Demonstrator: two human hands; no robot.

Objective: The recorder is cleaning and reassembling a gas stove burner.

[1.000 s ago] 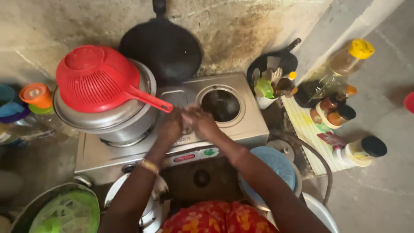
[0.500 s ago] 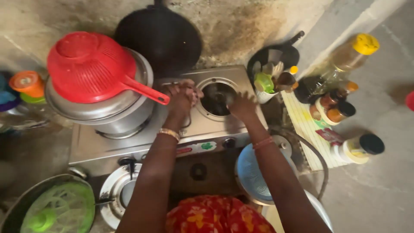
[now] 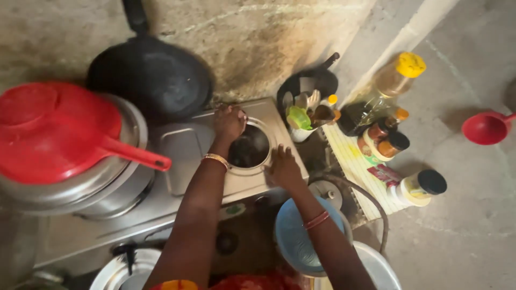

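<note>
Right now both hands sit on the round burner hole (image 3: 249, 146) of the metal stove (image 3: 177, 156). Left hand (image 3: 229, 122) curls over its far rim. Right hand (image 3: 283, 167) lies flat and loose on the near rim, holding nothing. Looks like cleaning or fixing; next needs a steady grip.

The stove (image 3: 183, 161) at centre is dull, smudged steel. The colander (image 3: 54, 131) at left is glossy red plastic over a shiny metal pot (image 3: 115, 185). The pan (image 3: 153, 78) above is matt black; the wall (image 3: 258, 37) behind looks rough and stained.
</note>
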